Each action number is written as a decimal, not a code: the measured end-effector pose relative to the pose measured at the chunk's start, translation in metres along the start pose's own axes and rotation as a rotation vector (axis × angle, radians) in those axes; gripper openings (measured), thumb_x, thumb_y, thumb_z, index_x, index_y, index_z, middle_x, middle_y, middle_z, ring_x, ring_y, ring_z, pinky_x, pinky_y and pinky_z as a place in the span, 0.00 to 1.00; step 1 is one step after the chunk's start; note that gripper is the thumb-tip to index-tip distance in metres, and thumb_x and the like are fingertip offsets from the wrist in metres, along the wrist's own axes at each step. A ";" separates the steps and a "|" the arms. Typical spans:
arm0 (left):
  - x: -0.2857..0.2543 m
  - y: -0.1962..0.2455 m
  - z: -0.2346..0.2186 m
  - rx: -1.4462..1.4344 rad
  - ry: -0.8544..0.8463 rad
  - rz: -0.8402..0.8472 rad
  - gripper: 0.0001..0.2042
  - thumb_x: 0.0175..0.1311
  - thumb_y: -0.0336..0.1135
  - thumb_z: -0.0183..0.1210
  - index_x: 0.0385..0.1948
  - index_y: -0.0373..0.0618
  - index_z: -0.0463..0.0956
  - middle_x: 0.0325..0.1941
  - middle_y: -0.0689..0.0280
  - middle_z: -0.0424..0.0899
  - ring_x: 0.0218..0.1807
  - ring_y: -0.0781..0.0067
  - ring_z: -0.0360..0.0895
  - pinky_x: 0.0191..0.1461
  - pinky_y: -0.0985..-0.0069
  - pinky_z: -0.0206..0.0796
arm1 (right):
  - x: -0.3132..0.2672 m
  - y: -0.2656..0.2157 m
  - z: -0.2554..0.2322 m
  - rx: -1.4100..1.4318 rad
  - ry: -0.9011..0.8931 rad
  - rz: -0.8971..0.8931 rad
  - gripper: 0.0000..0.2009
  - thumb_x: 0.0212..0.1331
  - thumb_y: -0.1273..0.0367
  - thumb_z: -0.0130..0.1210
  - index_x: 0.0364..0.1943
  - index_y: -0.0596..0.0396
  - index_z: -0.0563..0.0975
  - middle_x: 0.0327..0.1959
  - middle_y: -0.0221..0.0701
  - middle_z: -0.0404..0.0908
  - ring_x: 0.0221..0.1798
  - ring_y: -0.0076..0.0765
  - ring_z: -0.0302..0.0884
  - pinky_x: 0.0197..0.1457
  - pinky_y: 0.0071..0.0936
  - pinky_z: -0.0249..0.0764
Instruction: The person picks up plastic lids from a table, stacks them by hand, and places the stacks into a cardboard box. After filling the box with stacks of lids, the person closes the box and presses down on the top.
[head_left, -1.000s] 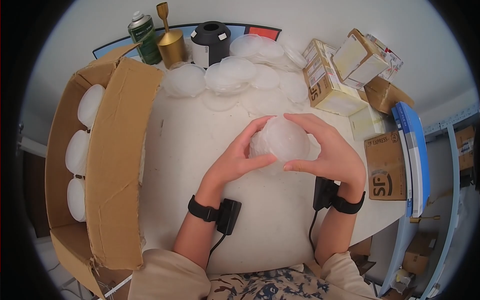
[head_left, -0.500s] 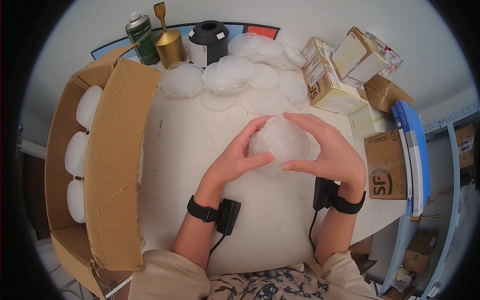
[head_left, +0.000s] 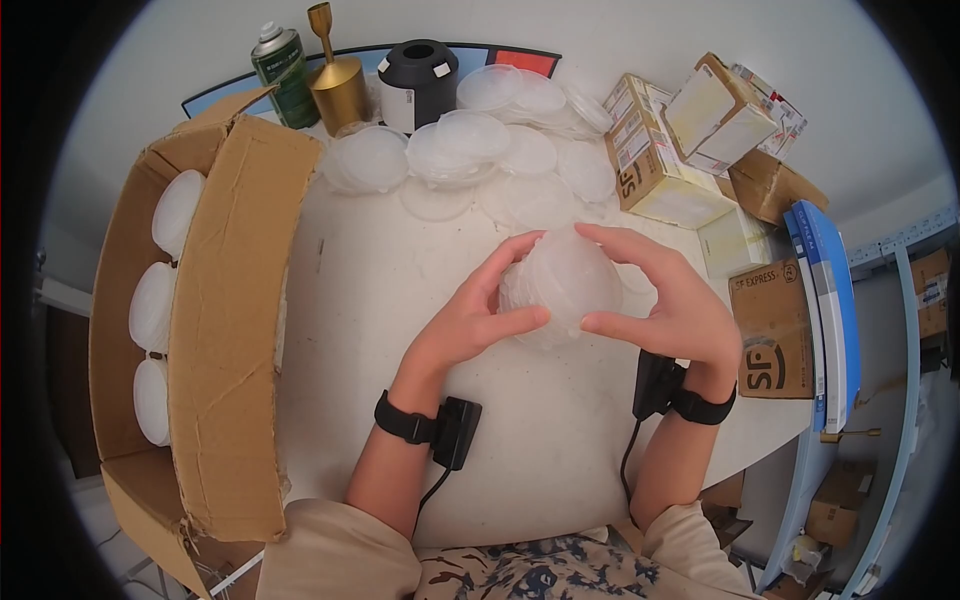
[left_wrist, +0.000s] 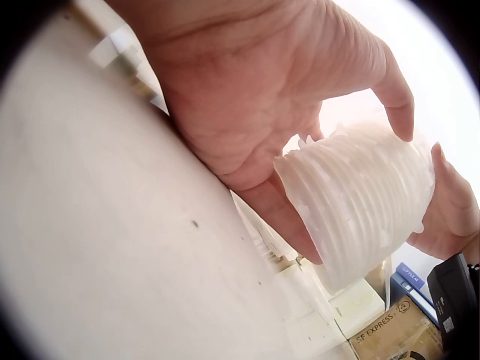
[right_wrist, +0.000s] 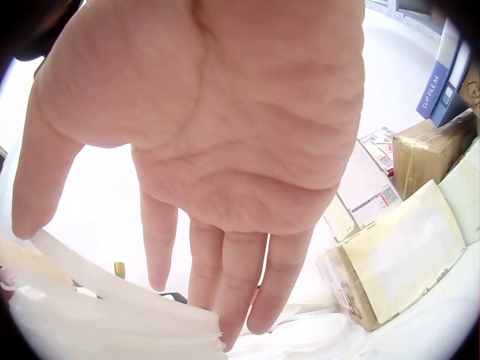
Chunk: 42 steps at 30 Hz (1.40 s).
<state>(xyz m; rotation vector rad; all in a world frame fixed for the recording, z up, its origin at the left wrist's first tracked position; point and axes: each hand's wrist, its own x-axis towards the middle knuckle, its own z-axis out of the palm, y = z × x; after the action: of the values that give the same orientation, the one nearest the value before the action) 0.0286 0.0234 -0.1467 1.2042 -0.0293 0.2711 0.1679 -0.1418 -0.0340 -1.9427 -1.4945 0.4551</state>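
Over the middle of the table, a stack of round, translucent white plastic lids (head_left: 572, 285) is held between both hands. The left hand (head_left: 470, 318) grips the stack's left end, thumb on the near side and fingers round the far side. On the right end, the right hand (head_left: 690, 308) holds the rims between its thumb and fingertips, its palm standing off from the end lid. Many ridged rims of the lids (left_wrist: 364, 199) show packed side by side in the left wrist view. In the right wrist view, the thumb and fingertips are right at the lid edges (right_wrist: 127, 315).
More loose lids (head_left: 460, 145) lie in piles along the back. On the left stands an open cardboard box (head_left: 235, 330) with lid stacks inside. Small cartons (head_left: 670, 185) and blue file folders (head_left: 828, 315) line the right. A spray can (head_left: 284, 75) stands back left.
The right hand has shifted slightly right, and the right end of the lid stack has moved a little with it. The left hand stays in place.
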 end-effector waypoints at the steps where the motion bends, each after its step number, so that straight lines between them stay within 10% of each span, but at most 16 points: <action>1: 0.000 -0.001 0.000 -0.002 -0.007 0.001 0.37 0.57 0.32 0.65 0.69 0.40 0.56 0.69 0.60 0.63 0.71 0.67 0.58 0.73 0.70 0.49 | 0.000 0.000 -0.001 0.004 -0.005 0.010 0.38 0.43 0.60 0.73 0.61 0.60 0.71 0.59 0.45 0.76 0.61 0.49 0.74 0.64 0.36 0.68; 29: 0.003 0.007 0.006 -0.022 0.032 -0.011 0.36 0.52 0.30 0.71 0.65 0.42 0.63 0.64 0.63 0.68 0.67 0.70 0.62 0.70 0.71 0.55 | 0.002 0.001 0.002 -0.019 -0.074 0.007 0.45 0.33 0.64 0.76 0.64 0.54 0.68 0.58 0.39 0.72 0.60 0.44 0.71 0.61 0.35 0.69; 42: 0.004 0.000 0.003 0.037 0.045 0.016 0.36 0.53 0.31 0.70 0.66 0.41 0.63 0.65 0.63 0.68 0.67 0.69 0.62 0.70 0.70 0.53 | -0.028 0.075 -0.023 -0.215 0.082 0.528 0.45 0.36 0.60 0.75 0.66 0.52 0.68 0.63 0.44 0.70 0.65 0.47 0.67 0.69 0.37 0.64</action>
<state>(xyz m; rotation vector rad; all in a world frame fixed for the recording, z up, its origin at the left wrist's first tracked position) 0.0326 0.0214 -0.1445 1.2344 0.0053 0.3133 0.2285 -0.1863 -0.0705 -2.5005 -0.9972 0.4425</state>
